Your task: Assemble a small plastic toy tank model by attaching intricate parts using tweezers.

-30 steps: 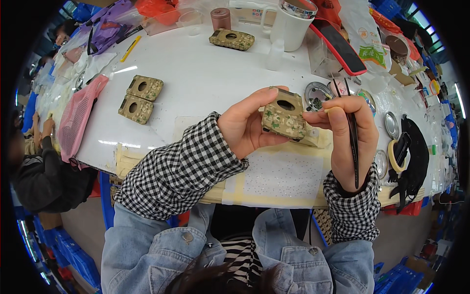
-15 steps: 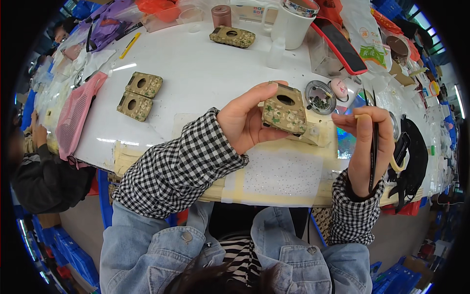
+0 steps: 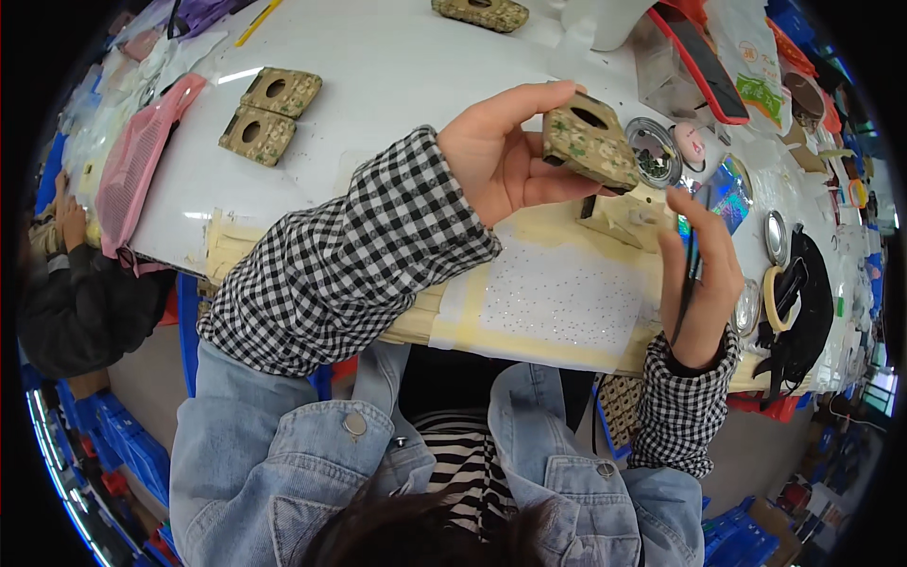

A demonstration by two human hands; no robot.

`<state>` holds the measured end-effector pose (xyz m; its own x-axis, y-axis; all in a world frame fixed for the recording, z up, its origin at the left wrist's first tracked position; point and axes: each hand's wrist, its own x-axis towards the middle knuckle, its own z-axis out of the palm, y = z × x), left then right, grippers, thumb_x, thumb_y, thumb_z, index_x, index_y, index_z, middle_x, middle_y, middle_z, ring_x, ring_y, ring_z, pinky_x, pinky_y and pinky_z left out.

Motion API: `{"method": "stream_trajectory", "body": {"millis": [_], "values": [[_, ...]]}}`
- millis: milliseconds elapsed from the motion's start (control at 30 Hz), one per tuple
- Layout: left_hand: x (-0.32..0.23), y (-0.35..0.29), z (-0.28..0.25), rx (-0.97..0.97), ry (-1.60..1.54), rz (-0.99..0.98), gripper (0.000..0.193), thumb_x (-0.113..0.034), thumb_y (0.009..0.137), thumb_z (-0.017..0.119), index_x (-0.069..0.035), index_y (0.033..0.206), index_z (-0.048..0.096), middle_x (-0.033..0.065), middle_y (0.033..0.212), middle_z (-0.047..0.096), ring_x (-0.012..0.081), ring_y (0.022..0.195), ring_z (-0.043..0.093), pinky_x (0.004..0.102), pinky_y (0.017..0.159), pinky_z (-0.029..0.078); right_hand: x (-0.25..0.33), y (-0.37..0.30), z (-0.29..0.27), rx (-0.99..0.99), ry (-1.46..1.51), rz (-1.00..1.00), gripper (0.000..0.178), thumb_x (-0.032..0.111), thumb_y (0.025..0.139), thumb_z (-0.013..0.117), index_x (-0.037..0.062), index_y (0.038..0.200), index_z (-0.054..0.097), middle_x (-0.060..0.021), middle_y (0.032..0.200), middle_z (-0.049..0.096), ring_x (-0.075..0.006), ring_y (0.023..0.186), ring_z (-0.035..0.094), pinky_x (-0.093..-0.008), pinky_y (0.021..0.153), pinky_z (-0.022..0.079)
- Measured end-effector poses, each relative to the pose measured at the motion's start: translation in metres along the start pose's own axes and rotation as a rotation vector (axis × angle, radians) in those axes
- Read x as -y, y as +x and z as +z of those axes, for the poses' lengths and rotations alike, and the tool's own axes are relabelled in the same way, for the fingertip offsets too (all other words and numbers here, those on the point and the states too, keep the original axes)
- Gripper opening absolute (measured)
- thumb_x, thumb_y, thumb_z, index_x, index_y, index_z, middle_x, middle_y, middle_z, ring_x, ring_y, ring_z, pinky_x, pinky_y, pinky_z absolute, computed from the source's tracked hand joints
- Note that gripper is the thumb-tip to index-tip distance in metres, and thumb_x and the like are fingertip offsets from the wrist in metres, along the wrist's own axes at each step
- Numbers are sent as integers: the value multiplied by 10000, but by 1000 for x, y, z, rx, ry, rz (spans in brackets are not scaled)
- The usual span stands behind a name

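Tan-and-green camouflage marks the model-vehicle hull [image 3: 593, 151], raised above the table [image 3: 397, 104] and tilted, its oval opening uppermost. Left hand [image 3: 501, 156]: partly closed, thumb at the hull's far edge and fingers beneath, a grip that probably leaves the patterned top exposed toward the right. Right hand [image 3: 704, 269]: loosely curled, apart from the hull, with dark tweezers [image 3: 693, 269] lying along the fingers, presumably tucked there to remain handy; whether the fingertips pinch anything else cannot be told. Beyond it, a round tin [image 3: 677, 156] contains small dark pieces, seemingly placed for a short reach. At the near edge, a speckled white sheet [image 3: 567, 302] lies bordered by yellowish tape, which likely prevents slipping. Far left, two matching hulls [image 3: 274, 142] touch side by side, apparently set aside from the working area; another hull [image 3: 505, 17] lies at the far side.
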<state>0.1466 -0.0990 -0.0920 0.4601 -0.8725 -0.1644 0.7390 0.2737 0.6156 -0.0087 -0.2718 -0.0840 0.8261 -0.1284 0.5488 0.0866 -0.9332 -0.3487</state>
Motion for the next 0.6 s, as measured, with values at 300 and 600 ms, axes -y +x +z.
{"method": "stream_trajectory", "body": {"millis": [300,600], "values": [[-1,-2,5,-17,41,33,427,-287,914,491,19,1210,455,173,1174,553,289,1056,584,351,884,528,43,-47,-16,-5,590,289,557,204,773,728,-81,1153,438,-242,1075,582,-295,945,618,-356,838,483],[0,-1,3,3,35,53,419,-278,907,506,23,1194,461,178,1143,569,288,1038,594,355,885,526,36,-17,23,428,845,492,133,15,832,611,-71,929,581,-117,868,633,-151,786,626,-241,714,505]]}}
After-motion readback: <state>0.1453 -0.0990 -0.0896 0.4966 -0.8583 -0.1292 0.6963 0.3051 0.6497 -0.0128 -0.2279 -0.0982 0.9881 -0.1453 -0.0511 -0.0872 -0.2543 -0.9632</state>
